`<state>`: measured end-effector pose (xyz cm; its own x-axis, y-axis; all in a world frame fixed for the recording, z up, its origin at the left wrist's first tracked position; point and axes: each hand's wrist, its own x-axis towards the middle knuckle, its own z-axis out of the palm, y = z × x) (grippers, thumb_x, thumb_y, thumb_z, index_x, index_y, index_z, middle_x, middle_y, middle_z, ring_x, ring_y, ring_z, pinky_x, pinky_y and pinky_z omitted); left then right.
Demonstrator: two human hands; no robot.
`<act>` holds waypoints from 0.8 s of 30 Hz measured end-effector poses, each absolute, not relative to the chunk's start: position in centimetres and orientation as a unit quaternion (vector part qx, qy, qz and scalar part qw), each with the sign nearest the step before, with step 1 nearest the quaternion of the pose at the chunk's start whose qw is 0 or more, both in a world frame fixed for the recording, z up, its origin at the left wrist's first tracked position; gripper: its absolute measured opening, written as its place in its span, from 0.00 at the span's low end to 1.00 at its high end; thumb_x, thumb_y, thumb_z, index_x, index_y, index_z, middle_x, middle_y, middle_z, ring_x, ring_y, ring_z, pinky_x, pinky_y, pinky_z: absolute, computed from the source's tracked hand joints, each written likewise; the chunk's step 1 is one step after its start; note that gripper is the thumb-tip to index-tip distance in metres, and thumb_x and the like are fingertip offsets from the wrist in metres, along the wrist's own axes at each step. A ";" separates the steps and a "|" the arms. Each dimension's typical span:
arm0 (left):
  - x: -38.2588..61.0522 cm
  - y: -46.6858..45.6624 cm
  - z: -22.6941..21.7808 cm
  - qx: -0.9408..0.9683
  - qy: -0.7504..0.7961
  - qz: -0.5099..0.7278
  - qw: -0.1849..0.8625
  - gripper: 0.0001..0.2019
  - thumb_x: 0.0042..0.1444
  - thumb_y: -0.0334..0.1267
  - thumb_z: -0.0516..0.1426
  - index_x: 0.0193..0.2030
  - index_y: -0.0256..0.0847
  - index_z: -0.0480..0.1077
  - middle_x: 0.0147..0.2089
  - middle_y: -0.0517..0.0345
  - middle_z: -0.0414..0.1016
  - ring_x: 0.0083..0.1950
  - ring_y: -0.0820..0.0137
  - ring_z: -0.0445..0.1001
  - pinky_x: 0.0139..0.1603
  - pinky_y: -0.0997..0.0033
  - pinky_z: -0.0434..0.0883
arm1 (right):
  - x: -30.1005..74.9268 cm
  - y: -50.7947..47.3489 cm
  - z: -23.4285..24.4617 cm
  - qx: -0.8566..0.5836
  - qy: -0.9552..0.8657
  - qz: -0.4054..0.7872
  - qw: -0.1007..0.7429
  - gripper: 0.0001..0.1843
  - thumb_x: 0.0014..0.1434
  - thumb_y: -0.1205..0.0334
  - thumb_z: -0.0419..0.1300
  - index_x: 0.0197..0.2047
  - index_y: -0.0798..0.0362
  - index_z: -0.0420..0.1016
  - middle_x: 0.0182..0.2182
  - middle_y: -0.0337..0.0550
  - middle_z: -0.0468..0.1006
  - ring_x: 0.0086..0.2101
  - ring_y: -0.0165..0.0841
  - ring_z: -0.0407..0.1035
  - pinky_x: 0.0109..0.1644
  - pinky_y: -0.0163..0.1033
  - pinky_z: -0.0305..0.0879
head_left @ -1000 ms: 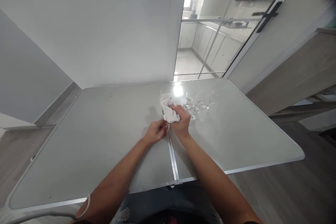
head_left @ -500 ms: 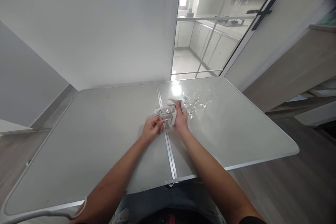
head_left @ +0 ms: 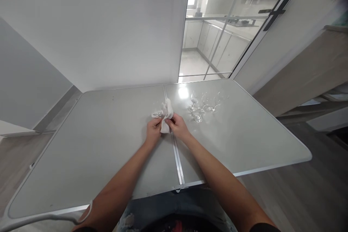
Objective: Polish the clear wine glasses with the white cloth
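Note:
My left hand (head_left: pixel 154 130) is closed at the lower left of a clear wine glass (head_left: pixel 160 112), which is partly covered by cloth. A white cloth (head_left: pixel 168 109) wraps the glass and hangs down between my hands. My right hand (head_left: pixel 178 126) pinches the cloth from the right side, thumb on top. Both hands are just above the table, over its middle seam. To their right stand several clear stemmed glasses, the nearest one a wine glass (head_left: pixel 198 117) with its round foot on the table. Their thin outlines overlap, and some are hard to make out.
The pale folding table (head_left: pixel 108 159) has a metal seam (head_left: pixel 177 163) through its middle and a metal rim. Behind it rise a white wall (head_left: pixel 122 36) and a glass-paned door (head_left: pixel 208 47). A grey cable (head_left: pixel 51 218) runs by the front left corner.
The cloth and glass have moved left and been turned. My right hand has shifted left and lower on the cloth, closer to my left hand. The standing glasses have stayed in place.

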<state>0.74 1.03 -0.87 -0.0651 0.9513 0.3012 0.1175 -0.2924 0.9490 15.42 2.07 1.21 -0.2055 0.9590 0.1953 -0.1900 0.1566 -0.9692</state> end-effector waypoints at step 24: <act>0.4 1.9 -0.3 0.442 0.399 0.637 0.490 0.28 0.55 0.55 0.64 0.58 0.43 0.67 0.57 0.45 0.75 0.52 0.64 0.76 0.50 0.67 0.73 | 15.8 2.9 0.4 -0.393 -0.504 0.593 0.490 0.17 0.56 0.47 0.65 0.35 0.55 0.79 0.29 0.39 0.78 0.28 0.31 0.68 0.36 0.36 0.62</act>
